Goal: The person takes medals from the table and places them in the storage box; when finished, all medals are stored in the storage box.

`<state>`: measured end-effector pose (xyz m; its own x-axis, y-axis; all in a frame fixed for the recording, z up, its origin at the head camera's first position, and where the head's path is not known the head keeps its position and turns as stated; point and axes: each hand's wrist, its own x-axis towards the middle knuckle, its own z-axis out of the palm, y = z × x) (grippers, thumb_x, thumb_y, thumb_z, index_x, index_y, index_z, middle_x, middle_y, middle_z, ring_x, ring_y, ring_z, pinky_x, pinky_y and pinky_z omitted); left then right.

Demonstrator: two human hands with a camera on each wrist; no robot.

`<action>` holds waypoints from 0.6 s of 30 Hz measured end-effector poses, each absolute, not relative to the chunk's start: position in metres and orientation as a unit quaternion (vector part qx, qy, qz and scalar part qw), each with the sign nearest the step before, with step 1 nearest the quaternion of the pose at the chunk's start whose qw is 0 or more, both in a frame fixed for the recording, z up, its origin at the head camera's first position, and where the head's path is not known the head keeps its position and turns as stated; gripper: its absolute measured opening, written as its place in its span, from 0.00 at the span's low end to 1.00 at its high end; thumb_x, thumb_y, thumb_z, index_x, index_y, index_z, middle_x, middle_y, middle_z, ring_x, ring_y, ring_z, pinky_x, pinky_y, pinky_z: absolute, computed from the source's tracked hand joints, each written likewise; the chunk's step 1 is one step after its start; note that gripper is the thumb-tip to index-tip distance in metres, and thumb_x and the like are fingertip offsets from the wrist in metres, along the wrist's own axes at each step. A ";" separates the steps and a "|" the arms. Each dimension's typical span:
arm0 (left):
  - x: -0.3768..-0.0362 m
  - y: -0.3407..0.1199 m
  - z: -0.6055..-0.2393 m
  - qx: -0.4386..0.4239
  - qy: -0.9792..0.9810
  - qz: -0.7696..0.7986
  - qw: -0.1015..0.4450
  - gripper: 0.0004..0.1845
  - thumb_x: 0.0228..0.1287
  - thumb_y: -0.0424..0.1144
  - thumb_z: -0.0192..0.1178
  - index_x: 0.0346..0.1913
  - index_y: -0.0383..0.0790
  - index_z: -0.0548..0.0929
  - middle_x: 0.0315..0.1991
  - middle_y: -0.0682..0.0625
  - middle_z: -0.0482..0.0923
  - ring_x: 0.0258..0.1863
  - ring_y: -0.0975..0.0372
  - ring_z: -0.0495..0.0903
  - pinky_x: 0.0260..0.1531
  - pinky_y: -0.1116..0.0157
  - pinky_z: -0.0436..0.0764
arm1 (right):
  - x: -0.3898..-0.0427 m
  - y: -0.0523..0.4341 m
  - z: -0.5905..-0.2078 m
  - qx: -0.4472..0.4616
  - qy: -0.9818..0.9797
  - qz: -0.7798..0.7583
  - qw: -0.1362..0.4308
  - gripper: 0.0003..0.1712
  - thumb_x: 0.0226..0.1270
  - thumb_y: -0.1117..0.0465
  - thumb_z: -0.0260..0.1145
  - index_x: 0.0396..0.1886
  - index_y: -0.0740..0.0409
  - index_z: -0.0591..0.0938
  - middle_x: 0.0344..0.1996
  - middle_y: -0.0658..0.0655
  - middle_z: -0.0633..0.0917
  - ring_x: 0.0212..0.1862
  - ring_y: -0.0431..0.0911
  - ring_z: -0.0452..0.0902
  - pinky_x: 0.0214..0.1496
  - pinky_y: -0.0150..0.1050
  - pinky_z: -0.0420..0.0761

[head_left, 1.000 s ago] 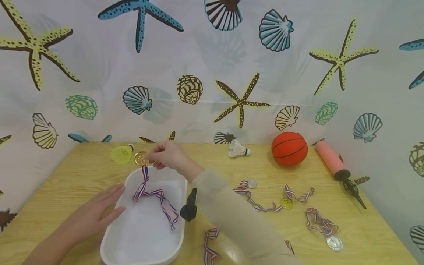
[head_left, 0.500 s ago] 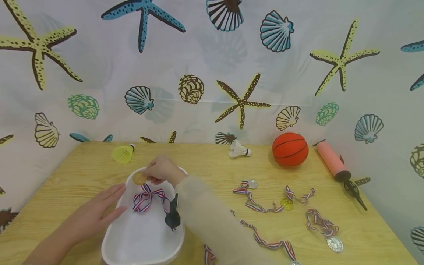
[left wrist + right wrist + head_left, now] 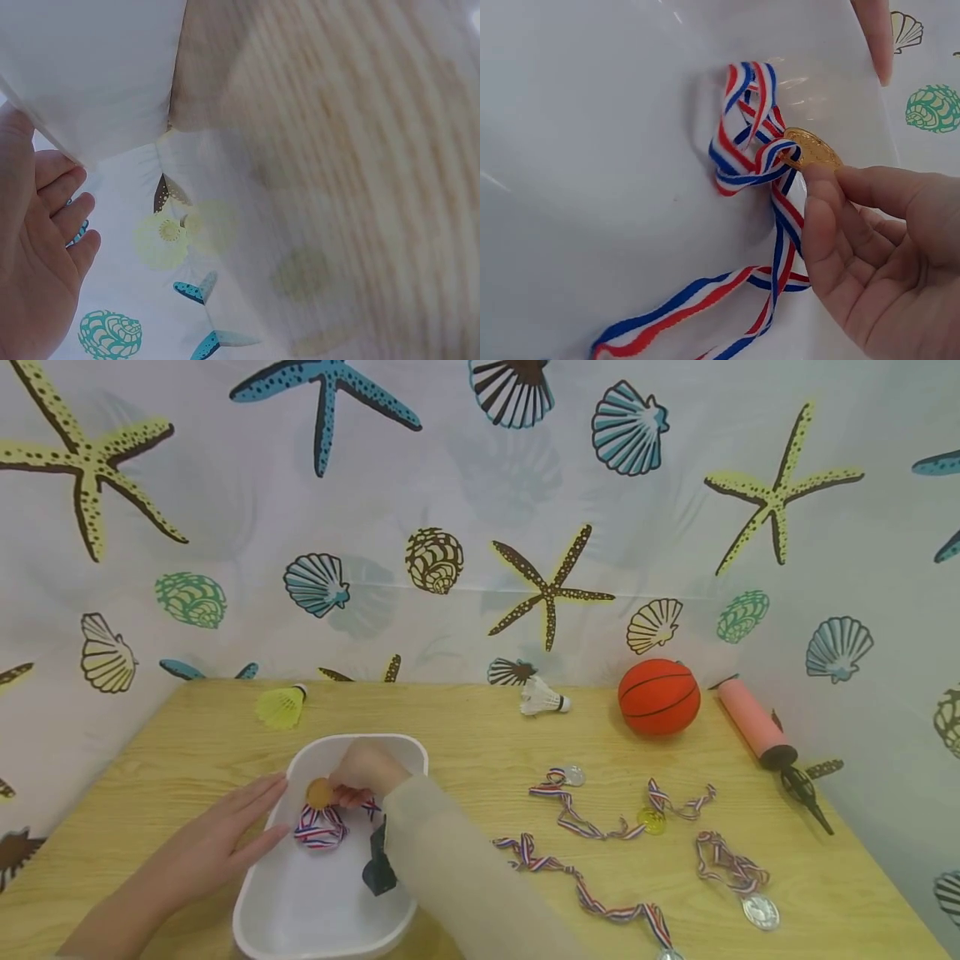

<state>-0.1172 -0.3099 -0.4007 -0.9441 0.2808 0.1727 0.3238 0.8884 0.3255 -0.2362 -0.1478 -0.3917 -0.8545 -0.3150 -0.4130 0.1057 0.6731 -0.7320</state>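
Observation:
Inside the white tub (image 3: 258, 893), my right hand (image 3: 367, 770) pinches a gold medal (image 3: 810, 148) by its edge between thumb and index finger. The medal's red, white and blue ribbon (image 3: 739, 150) lies looped on the tub's floor beneath it. My left hand (image 3: 225, 831) rests along the tub's left rim with fingers straight. In the left wrist view the fingertips (image 3: 73, 176) touch the tub's outer wall (image 3: 97, 82).
Several medals with striped ribbons lie right of the tub, among them a silver medal (image 3: 761, 911) and a gold one (image 3: 651, 820). Along the back are a yellow shuttlecock (image 3: 282, 706), a white shuttlecock (image 3: 542, 697), a small basketball (image 3: 659, 697) and a pink hand pump (image 3: 756, 723).
My right hand has lowered the gold medal from above the tub's far rim down into the tub, and its ribbon has bunched up. The left hand has stayed at the rim.

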 end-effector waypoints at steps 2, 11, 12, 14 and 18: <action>-0.117 -0.310 -0.400 -0.157 -0.970 -0.176 0.065 0.33 0.65 0.51 0.54 0.65 0.32 0.64 0.65 0.35 0.60 0.62 0.40 0.59 0.54 0.40 0.62 | -0.237 -0.147 -0.393 -0.053 0.873 -0.405 0.267 0.13 0.59 0.66 0.65 0.16 0.66 0.79 0.09 0.56 0.78 0.09 0.41 0.69 0.14 0.30 0.74; -0.117 -0.310 -0.398 -0.158 -0.968 -0.181 0.064 0.33 0.65 0.51 0.54 0.65 0.31 0.64 0.65 0.35 0.59 0.62 0.40 0.58 0.54 0.40 0.61 | -0.238 -0.140 -0.391 -0.069 0.873 -0.396 0.277 0.15 0.60 0.68 0.63 0.14 0.66 0.79 0.09 0.55 0.78 0.11 0.40 0.70 0.17 0.29 0.76; -0.118 -0.310 -0.398 -0.158 -0.969 -0.181 0.062 0.34 0.65 0.51 0.54 0.65 0.31 0.64 0.65 0.35 0.59 0.62 0.40 0.58 0.55 0.40 0.61 | -0.238 -0.138 -0.390 -0.074 0.872 -0.397 0.278 0.14 0.60 0.68 0.63 0.14 0.66 0.79 0.09 0.55 0.78 0.11 0.40 0.70 0.17 0.29 0.76; -0.118 -0.310 -0.399 -0.158 -0.969 -0.180 0.061 0.34 0.65 0.51 0.54 0.65 0.31 0.64 0.65 0.35 0.59 0.62 0.40 0.58 0.55 0.40 0.61 | -0.237 -0.135 -0.386 -0.087 0.868 -0.402 0.279 0.13 0.59 0.69 0.63 0.15 0.66 0.79 0.10 0.55 0.77 0.12 0.40 0.70 0.18 0.30 0.76; -0.118 -0.310 -0.399 -0.159 -0.969 -0.176 0.065 0.33 0.65 0.51 0.55 0.65 0.31 0.65 0.65 0.35 0.60 0.62 0.40 0.59 0.55 0.40 0.61 | -0.235 -0.128 -0.376 -0.132 0.858 -0.410 0.281 0.11 0.58 0.68 0.64 0.17 0.66 0.79 0.12 0.55 0.77 0.15 0.41 0.69 0.19 0.30 0.75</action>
